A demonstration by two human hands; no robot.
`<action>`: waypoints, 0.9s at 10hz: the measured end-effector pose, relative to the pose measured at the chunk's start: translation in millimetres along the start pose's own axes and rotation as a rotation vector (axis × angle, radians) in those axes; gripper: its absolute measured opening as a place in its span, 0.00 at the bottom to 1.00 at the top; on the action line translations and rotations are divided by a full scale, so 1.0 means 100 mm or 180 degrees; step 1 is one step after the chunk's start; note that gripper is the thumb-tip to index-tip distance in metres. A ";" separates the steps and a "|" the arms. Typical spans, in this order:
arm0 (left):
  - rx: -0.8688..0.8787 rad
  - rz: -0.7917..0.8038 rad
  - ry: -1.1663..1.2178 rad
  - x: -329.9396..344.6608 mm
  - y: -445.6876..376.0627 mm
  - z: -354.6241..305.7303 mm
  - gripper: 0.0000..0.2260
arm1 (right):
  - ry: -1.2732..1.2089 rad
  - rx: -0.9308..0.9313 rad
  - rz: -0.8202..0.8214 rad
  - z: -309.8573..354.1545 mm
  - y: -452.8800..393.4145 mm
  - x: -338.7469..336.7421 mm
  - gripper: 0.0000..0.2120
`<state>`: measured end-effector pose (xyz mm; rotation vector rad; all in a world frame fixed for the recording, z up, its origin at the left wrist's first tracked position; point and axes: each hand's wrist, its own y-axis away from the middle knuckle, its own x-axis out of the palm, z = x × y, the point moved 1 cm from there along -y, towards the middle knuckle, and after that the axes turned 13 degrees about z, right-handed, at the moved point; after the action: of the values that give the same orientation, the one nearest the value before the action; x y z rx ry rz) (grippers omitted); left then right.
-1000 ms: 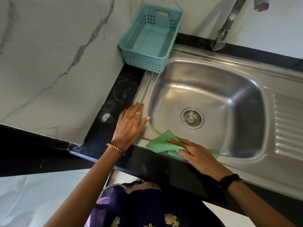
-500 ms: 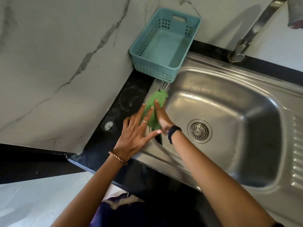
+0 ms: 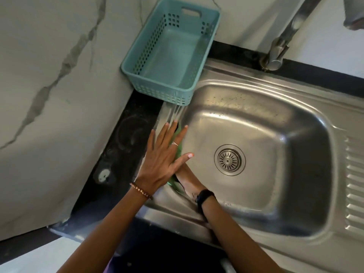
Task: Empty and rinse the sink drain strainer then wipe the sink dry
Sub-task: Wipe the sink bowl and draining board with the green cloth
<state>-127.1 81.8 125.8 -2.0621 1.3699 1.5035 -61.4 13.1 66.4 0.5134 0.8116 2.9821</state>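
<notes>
The steel sink (image 3: 275,123) fills the right half of the view, and the round drain strainer (image 3: 229,160) sits in its drain at the bottom of the basin. My left hand (image 3: 163,156) lies flat with fingers spread on the sink's left rim. Under it, my right hand (image 3: 187,178) presses a green cloth (image 3: 179,142) against the left inner wall of the basin. Most of the cloth and my right fingers are hidden by my left hand.
A teal plastic basket (image 3: 137,71), with nothing in it, stands at the sink's back left corner, against the marble wall. The tap (image 3: 275,54) rises at the back right. A ribbed draining board (image 3: 354,184) lies to the right. Black counter (image 3: 122,138) borders the sink's left edge.
My right hand has carried the cloth from the front rim to the sink's left side, then drawn it back down the left wall. My left hand has shifted over the right one.
</notes>
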 end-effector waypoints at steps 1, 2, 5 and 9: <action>-0.0022 -0.0056 0.0148 -0.02 -0.05 -0.01 0.34 | -0.0404 -0.0276 0.0105 0.26 -0.23 -0.15 0.17; -0.0097 0.0039 -0.0167 -0.01 -0.09 -0.02 0.36 | -0.0859 -0.0378 -0.0029 0.51 -0.62 -0.43 0.23; -0.0137 0.0309 -0.0485 -0.04 -0.11 -0.01 0.38 | -0.1983 -0.0379 -0.1206 0.97 -1.29 -0.89 0.31; 0.0249 0.0365 0.0288 0.00 -0.10 0.13 0.38 | -0.0655 0.0425 0.0315 0.05 0.04 -0.08 0.22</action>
<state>-126.8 95.3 116.9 -2.0584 1.5793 1.3908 -51.7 10.9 69.6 0.8731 0.9961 2.9081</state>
